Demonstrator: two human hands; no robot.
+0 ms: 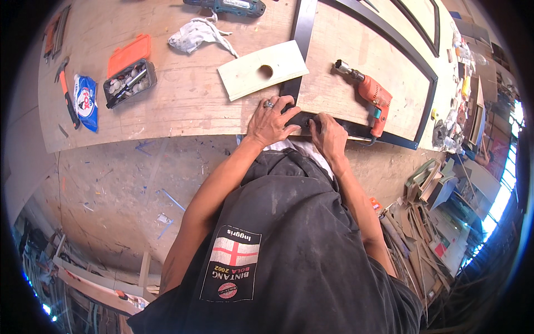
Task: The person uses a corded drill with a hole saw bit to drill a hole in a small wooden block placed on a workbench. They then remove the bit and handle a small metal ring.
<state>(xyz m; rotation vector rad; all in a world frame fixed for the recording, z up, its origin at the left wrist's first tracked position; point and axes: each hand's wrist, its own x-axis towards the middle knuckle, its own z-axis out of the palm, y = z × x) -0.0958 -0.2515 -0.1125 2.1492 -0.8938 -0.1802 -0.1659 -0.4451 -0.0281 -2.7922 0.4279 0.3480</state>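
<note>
A black frame [304, 42] of flat bars lies on the wooden worktable, its near bar along the edge in front of me. My left hand [270, 121], with a ring on one finger, rests over the corner where two bars meet, fingers and thumb apart. Close by on the near bar, my right hand [331, 136] has its thumb and fingertips drawn together; whatever they pinch is too small or hidden to name. A pale wooden board [245, 75] with a round hole lies beyond my left hand, one end over the bar. Inside the frame sits a red drill [374, 94] fitted with a hole saw.
A white cloth [196, 37] and a blue power tool [236, 6] lie farther back. Leftward are an open box [146, 84] with an orange lid, a blue-and-white packet [85, 103] and a hammer [68, 92]. Scrap boards [417, 245] are piled at lower right.
</note>
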